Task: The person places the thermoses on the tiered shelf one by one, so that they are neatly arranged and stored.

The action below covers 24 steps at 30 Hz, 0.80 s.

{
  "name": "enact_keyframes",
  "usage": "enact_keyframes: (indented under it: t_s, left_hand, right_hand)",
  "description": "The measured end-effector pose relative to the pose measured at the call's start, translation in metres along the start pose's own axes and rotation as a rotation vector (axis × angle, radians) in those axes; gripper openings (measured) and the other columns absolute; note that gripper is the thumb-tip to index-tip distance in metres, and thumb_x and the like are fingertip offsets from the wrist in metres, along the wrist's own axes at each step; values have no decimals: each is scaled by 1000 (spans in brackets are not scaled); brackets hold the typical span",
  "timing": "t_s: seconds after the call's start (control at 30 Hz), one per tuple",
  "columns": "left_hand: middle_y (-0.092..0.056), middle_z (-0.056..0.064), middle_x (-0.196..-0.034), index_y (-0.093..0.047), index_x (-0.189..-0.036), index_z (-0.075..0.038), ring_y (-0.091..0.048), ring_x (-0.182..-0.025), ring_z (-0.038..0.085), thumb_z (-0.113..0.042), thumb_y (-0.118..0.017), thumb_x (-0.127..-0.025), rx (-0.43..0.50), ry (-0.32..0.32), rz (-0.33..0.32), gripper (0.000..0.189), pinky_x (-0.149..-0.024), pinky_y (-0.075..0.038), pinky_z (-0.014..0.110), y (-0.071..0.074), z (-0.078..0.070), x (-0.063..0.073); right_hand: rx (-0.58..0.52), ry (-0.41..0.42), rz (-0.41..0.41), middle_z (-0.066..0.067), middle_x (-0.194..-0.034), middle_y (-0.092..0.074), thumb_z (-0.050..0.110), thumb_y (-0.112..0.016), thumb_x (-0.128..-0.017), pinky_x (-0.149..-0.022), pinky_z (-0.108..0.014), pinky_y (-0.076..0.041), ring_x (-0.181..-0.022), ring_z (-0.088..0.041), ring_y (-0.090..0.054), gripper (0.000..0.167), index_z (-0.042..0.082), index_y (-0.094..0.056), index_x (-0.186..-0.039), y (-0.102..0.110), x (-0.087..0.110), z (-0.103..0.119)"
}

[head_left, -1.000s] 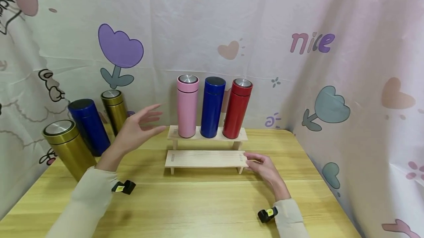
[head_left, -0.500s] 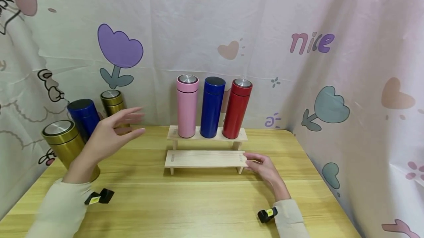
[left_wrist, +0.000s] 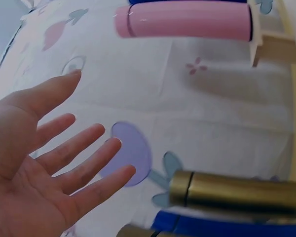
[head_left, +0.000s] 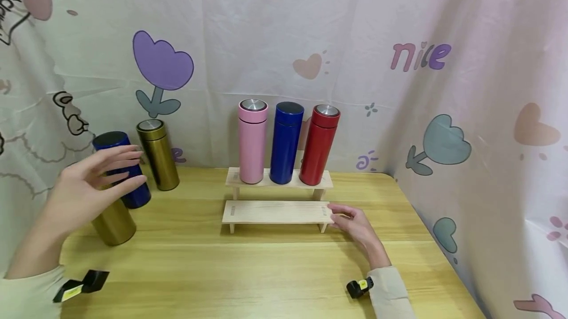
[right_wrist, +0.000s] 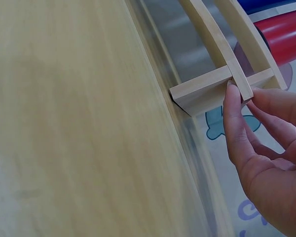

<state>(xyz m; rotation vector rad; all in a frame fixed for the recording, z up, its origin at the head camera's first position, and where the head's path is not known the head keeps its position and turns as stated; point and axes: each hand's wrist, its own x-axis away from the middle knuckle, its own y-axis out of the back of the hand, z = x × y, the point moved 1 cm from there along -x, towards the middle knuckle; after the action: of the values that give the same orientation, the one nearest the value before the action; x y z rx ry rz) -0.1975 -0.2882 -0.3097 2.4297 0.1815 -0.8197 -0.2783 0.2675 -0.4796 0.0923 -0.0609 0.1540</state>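
My left hand (head_left: 84, 191) wide, fingers spread, holding nothing, near the front gold bottle (head_left: 116, 228) and left blue bottle (head_left: 138, 198), both upright on the table (head_left: 239, 279). My right hand (head_left: 355, 226) pinches the lower shelf's (head_left: 275, 212) end (lightly, best guess). For a sure grip, I'd wrap one bottle's middle squarely, not nudging its neighbour

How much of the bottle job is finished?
About half, it seems. Done: the pink bottle, blue bottle and red bottle stand on the upper shelf. In hand: the right hand pinches the lower shelf; the left hand holds nothing, near the front gold bottle. Probably left: that one, the back gold bottle and a second blue bottle, on the table; the lower shelf is bare.
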Motion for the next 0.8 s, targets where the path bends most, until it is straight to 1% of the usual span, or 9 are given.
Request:
enact_keyframes:
  t_s: [0.03, 0.1, 0.2, 0.33, 0.43, 0.53, 0.67, 0.77, 0.8]
  left_hand:
    - [-69, -17, -126, -60, -142, -4, -66, -111, -10, 12, -78, -83, 16, -8, -15, 64, -89, -51, 2, 5, 0, 1]
    - [-69, -17, -127, -60, -142, -4, -65, -112, -9, 14, -77, -83, 24, 9, -47, 64, -88, -51, 2, 13, 2, 4]
    - [-69, -21, -125, -60, -143, -5, -65, -110, -11, 15, -76, -83, 16, 41, -110, 65, -86, -50, 0, 26, 5, 10]
    - [-62, -32, -127, -58, -147, -14, -58, -108, -19, 7, -76, -87, -90, 88, -164, 66, -85, -43, -6, 40, 12, 17]
    - [-56, -37, -129, -55, -150, -21, -53, -106, -24, 2, -76, -90, -150, 131, -186, 68, -83, -40, -8, 50, 23, 21]
    - [-56, -33, -138, -52, -151, -25, -50, -104, -27, 0, -75, -91, -178, 172, -207, 69, -80, -40, -9, 61, 37, 26]
    - [-46, -28, -153, -44, -156, -31, -43, -113, -29, -7, -73, -95, -238, 240, -227, 72, -81, -35, -11, 63, 45, 32]
    - [-37, -25, -160, -37, -159, -31, -37, -119, -29, -11, -72, -96, -258, 282, -225, 75, -81, -31, -12, 61, 53, 37]
    - [-36, -25, -160, -35, -160, -31, -36, -119, -29, -11, -72, -96, -259, 292, -220, 77, -80, -32, -12, 61, 59, 38]
  right_hand:
    - [-1, -1, 0, -26, -142, -55, -1, -65, -98, -90, -27, -63, -101, -10, -71, 45, -10, -55, -141, 0, 0, 0]
    - [2, 0, 2, -27, -142, -55, 0, -65, -98, -90, -27, -63, -102, -10, -71, 45, -11, -55, -141, 1, 0, 0]
    - [10, -1, 8, -29, -143, -54, 0, -64, -99, -91, -27, -62, -102, -11, -71, 45, -11, -54, -141, 1, 0, 1]
    - [8, -11, 0, -28, -142, -55, -1, -64, -98, -92, -29, -62, -102, -11, -70, 44, -9, -56, -141, 1, 0, 2]
    - [14, -10, 0, -28, -142, -55, -1, -64, -99, -94, -31, -62, -102, -11, -70, 44, -9, -56, -141, 1, 0, 3]
    - [16, 0, 7, -30, -143, -54, 0, -64, -99, -95, -32, -62, -103, -11, -69, 45, -11, -54, -141, 1, 0, 3]
    - [6, 4, 13, -29, -142, -55, -1, -64, -99, -95, -32, -62, -103, -12, -70, 45, -11, -54, -141, 2, -1, 3]
    - [0, 3, 12, -26, -138, -58, -2, -65, -98, -93, -29, -62, -101, -12, -71, 46, -11, -54, -141, 1, -1, 2]
    - [2, 8, 15, -25, -138, -58, -1, -65, -98, -92, -28, -62, -101, -11, -71, 46, -12, -53, -141, 2, -1, 1]
